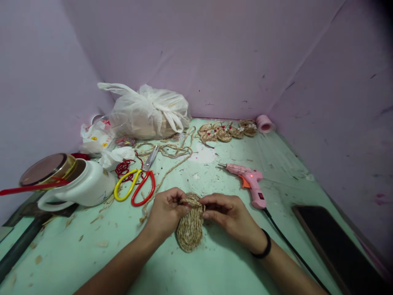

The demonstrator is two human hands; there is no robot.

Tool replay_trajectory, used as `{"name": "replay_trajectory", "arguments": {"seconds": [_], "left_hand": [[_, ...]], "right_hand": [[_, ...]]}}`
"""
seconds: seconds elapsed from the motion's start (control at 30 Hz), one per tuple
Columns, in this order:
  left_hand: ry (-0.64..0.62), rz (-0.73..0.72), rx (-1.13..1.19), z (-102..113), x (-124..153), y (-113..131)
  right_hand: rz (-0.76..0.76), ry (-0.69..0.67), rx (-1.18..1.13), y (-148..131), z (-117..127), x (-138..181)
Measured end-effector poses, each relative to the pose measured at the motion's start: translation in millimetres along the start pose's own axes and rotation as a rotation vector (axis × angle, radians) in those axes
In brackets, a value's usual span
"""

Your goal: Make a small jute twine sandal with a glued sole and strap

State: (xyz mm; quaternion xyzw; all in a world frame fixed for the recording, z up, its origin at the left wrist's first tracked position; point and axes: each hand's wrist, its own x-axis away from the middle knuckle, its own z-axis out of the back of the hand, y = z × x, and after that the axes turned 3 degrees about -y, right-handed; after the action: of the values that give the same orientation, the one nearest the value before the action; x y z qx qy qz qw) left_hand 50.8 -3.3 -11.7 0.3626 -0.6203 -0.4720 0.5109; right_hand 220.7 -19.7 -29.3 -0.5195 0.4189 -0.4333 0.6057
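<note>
A small slipper-shaped sole of coiled straw rope (189, 234) lies near the front of the table, with a rope strap across its upper part. My left hand (168, 209) pinches the strap's left end between thumb and fingers. On the other side, my right hand (225, 211), a black band at its wrist, grips the strap and sole edge with thumb and fingertips. A pink glue gun (247, 180) with an orange trigger lies to the right, its light glowing. Scissors (139, 180) with one yellow and one red handle rest left of my hands.
A white jug (90, 184) and a round lidded container (46, 170) stand at left. Behind are a white plastic bag (150, 110), loose straw rope (175, 153), decorated straw pieces (225, 132) and a pink spool (265, 124). A phone (331, 246) lies at right beside the black cord.
</note>
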Motion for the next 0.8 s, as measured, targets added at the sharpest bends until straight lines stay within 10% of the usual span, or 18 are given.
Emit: {"name": "replay_trajectory", "arguments": {"seconds": [0.37, 0.8], "left_hand": [[0.091, -0.009, -0.008, -6, 3, 0], [-0.114, 0.068, 0.118, 5, -6, 1]], "right_hand": [[-0.032, 0.052, 0.089, 0, -10, 5], [-0.182, 0.239, -0.280, -3, -4, -5]]}}
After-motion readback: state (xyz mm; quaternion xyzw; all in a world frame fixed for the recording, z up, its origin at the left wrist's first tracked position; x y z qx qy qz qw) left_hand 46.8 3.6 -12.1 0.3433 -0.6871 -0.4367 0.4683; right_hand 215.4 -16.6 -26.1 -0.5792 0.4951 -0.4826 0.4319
